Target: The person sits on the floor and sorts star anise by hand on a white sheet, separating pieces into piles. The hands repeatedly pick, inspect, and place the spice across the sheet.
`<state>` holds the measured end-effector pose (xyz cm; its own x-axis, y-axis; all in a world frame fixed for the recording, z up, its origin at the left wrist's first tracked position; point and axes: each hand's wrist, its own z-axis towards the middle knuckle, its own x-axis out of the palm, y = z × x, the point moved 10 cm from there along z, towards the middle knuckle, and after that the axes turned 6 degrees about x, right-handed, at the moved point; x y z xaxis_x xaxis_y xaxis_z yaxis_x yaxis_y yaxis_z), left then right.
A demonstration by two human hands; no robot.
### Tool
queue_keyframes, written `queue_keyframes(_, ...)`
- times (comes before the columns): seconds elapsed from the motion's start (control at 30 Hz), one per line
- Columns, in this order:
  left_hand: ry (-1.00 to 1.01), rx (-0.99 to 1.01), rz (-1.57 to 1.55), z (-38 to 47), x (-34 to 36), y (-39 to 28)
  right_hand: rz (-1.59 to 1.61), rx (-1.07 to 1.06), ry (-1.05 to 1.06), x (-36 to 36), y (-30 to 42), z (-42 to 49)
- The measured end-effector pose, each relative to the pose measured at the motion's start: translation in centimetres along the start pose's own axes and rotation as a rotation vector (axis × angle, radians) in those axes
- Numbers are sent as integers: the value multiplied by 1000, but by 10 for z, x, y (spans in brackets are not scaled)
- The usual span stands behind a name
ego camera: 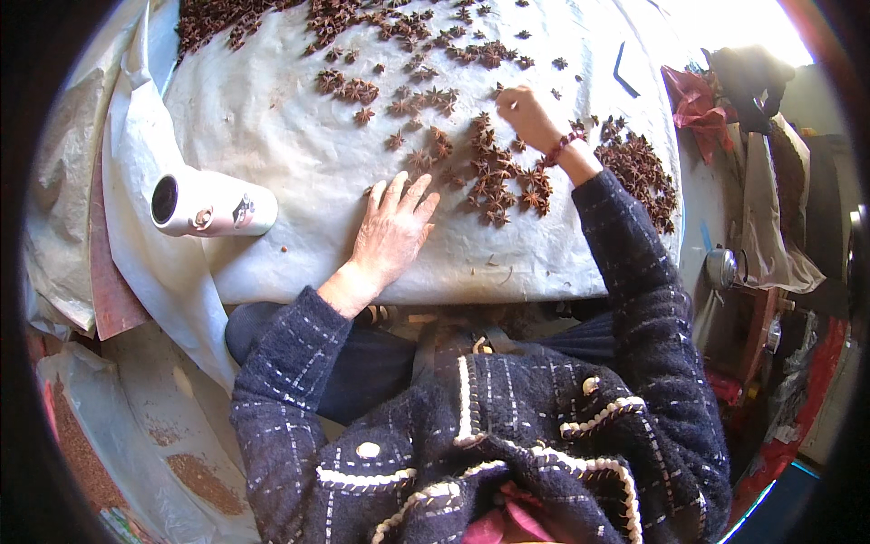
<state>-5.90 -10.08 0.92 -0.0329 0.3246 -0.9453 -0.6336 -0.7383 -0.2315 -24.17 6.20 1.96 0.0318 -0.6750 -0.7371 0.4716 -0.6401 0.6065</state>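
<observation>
Star anise pods [493, 177] lie scattered in loose clusters on a pale plastic sheet [272, 136] that covers the work surface before me. My left hand [394, 224] rests palm down near the front edge, fingers spread and pointing away from me, just left of the nearer cluster; a small dark bit shows beside its fingertips. My right hand [527, 115], with a dark red bead bracelet [565, 146] at the wrist, is curled beyond that cluster. One pod [498, 88] shows at its fingers; whether they pinch it cannot be told.
A white-and-pink bottle [221, 204] lies on the left. Denser anise heaps stand at the far left [204, 30] and right [635, 170]. A dark V-shaped piece [624, 71] lies far right. Beyond the right edge are a metal pot [722, 267] and a sack [775, 231].
</observation>
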Motion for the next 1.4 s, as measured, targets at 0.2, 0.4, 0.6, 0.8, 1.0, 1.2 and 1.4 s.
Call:
queue_keyframes(0.2,-30,-39,31,6,-9,2,-26,421,-156,4,-117,93)
queue_keyframes(0.4,-12,-81,37,7,-10,7,-392,-72,86,74,-32,74)
queue_keyframes(0.6,-13,-94,17,2,-9,9,6,194,-107,6,-18,3)
queue_keyframes(0.8,-7,-86,26,1,-7,9,277,210,77,-6,-31,11)
queue_keyframes(1.0,-12,-70,48,1,-8,8,-483,-177,102,22,19,32)
queue_keyframes(1.2,-24,-56,18,0,-8,11,-459,-193,277,56,12,41)
queue_keyframes(1.4,-47,-44,39,0,-8,11,-22,83,369,13,45,-17)
